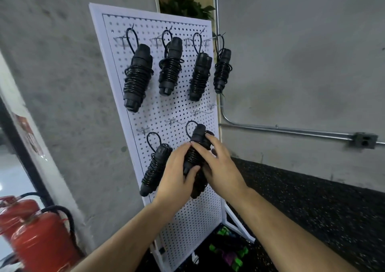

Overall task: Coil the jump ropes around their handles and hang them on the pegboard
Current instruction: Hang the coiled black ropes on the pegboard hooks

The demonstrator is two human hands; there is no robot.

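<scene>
From the head view, both hands meet on one coiled jump rope (197, 135) in front of the lower half of the white pegboard (187, 219), about midway between its side edges. The left hand (176, 169) grasps the lower part of the bundle, thumb curled under it. The right hand (220, 165) wraps the upper coils, its fingers bent round the far side. The rope's free loop (189, 125) stands up above the handles, just beside the tip of a wire hook (174, 122); I cannot tell whether it has caught. The step in hand looks like the hanging itself. To do it well, keep the coils pinned so none slips off, tip the loop open toward the hook's tip, slide it fully over, then lower the bundle until the loop takes the weight before easing the grip. A hung rope (154, 167) sits close by toward the left edge, so avoid knocking it. The top row of ropes (137, 77) already hangs along the upper edge.
</scene>
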